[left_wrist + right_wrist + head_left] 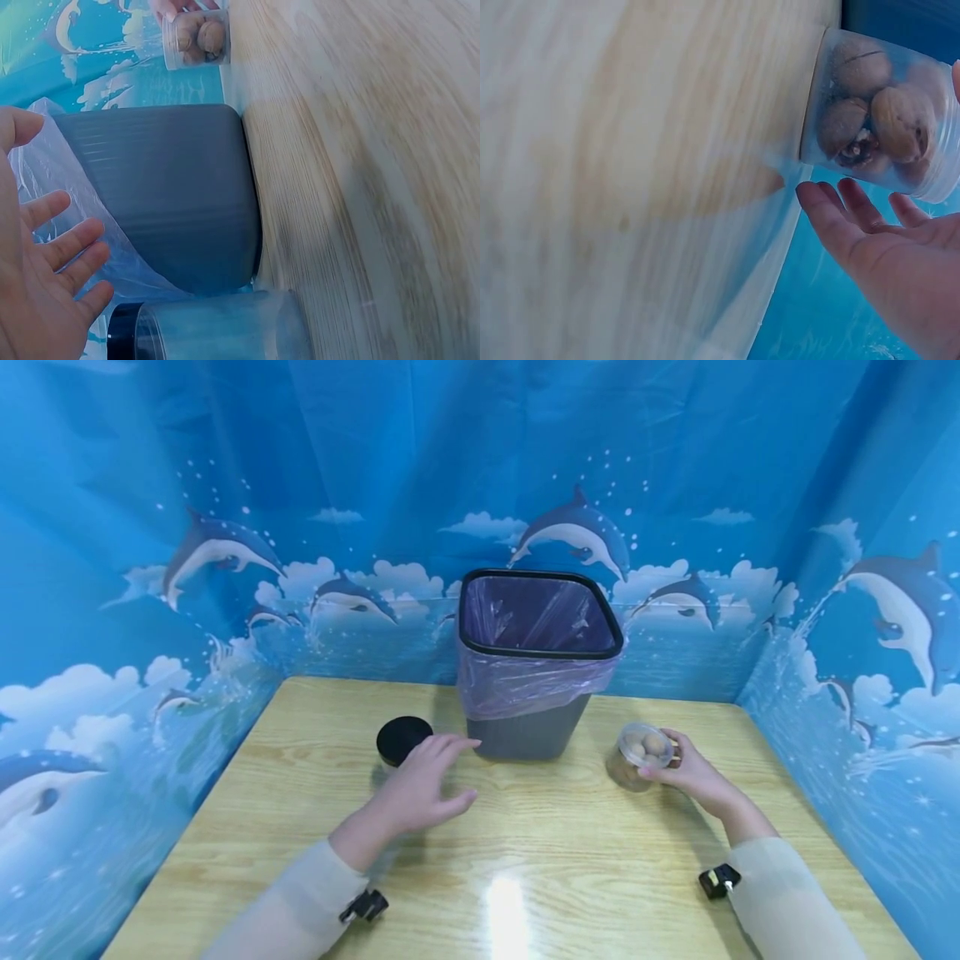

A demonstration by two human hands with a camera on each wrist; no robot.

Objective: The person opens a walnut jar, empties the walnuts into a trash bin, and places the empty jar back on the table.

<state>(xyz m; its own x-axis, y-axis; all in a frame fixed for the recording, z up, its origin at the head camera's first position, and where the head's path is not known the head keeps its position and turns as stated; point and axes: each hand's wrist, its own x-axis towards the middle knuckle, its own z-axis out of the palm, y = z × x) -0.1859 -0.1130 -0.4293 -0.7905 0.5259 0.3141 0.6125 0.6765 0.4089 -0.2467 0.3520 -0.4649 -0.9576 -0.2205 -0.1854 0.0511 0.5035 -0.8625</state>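
Note:
My left hand (422,783) hovers with spread fingers beside a clear jar (217,330) with a black lid (405,740). The left wrist view shows that jar lying in front of the bin's lower side, apart from the fingers. At the right, a clear lidless jar (632,768) of brown, round, walnut-like nuts (904,124) stands on the table. My right hand (693,774) is around its right side, thumb in front and fingers behind. In the right wrist view those fingers are loosely extended alongside the jar; firm contact cannot be made out.
A grey trash bin (525,727) with a black rim and a translucent purple liner (536,681) stands at the table's back middle. Blue dolphin-print curtains (375,485) enclose the wooden table (570,860) at the back and sides. Small black cameras sit on both wrists.

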